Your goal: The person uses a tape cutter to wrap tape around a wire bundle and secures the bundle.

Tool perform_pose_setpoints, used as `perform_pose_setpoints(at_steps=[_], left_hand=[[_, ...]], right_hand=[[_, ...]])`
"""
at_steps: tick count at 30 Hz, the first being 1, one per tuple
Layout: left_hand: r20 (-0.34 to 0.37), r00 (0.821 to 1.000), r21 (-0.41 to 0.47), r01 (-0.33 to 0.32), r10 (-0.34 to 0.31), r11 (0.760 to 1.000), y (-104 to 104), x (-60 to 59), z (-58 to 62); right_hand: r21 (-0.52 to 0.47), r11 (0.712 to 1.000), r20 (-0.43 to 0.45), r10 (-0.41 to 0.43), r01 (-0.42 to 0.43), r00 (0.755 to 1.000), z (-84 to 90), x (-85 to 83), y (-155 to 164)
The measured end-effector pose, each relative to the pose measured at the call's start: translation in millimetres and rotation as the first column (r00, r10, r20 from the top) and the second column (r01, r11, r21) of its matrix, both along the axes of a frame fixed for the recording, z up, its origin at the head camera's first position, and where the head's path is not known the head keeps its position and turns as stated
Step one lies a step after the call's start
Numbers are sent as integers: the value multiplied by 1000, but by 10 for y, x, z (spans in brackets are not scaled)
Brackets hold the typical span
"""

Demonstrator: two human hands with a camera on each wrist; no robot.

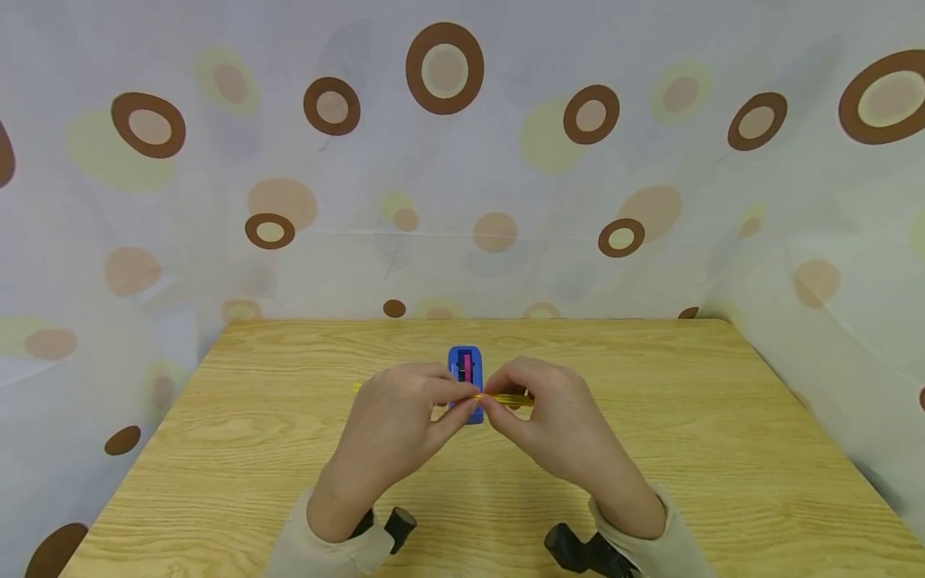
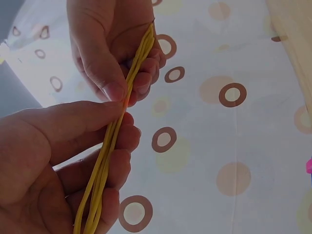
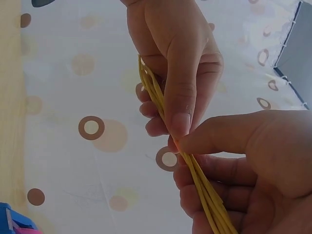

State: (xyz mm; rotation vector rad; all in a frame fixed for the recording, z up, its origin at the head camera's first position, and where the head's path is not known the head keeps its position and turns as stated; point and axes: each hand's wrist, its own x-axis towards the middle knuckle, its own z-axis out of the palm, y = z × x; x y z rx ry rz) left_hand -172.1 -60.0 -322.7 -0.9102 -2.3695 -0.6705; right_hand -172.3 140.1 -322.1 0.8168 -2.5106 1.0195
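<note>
A bundle of thin yellow cord (image 1: 515, 399), folded into several strands, is held above the table by both hands. My left hand (image 1: 408, 405) pinches it near the middle between thumb and fingers. Close beside, my right hand (image 1: 555, 413) pinches it too, the thumb tips almost touching. In the left wrist view the yellow strands (image 2: 100, 180) run across the left palm and fingers. An orange patch (image 3: 177, 145) shows on the bundle between the thumbs; what it is, I cannot tell. Behind the hands stands a blue tape dispenser (image 1: 478, 371) with a pink wheel, partly covered by the fingers.
The wooden table (image 1: 636, 474) reaches back to a pale curtain (image 1: 499, 168) patterned with brown rings and dots. Black wrist mounts (image 1: 400, 526) sit below both hands at the cuffs.
</note>
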Motion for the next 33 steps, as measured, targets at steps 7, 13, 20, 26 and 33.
perform_pose_setpoints(at_steps=[7, 13, 20, 26, 33], left_hand=[[19, 1000, -1, 2, -2, 1000, -8, -2, 10], [60, 998, 7, 13, -14, 1000, -16, 0, 34], [121, 993, -16, 0, 2, 1000, -32, 1, 36], [182, 983, -17, -9, 12, 1000, -37, 4, 38], [129, 992, 4, 1, -2, 1000, -40, -8, 25]], right_hand=[[5, 1000, -34, 0, 1, 999, -7, -1, 2], [11, 1000, -57, 1, -1, 998, -11, -2, 0], [3, 1000, -55, 11, -11, 998, -12, 4, -11], [4, 1000, -67, 12, -11, 998, -13, -2, -19], [-5, 1000, -65, 17, -17, 998, -6, -10, -26]])
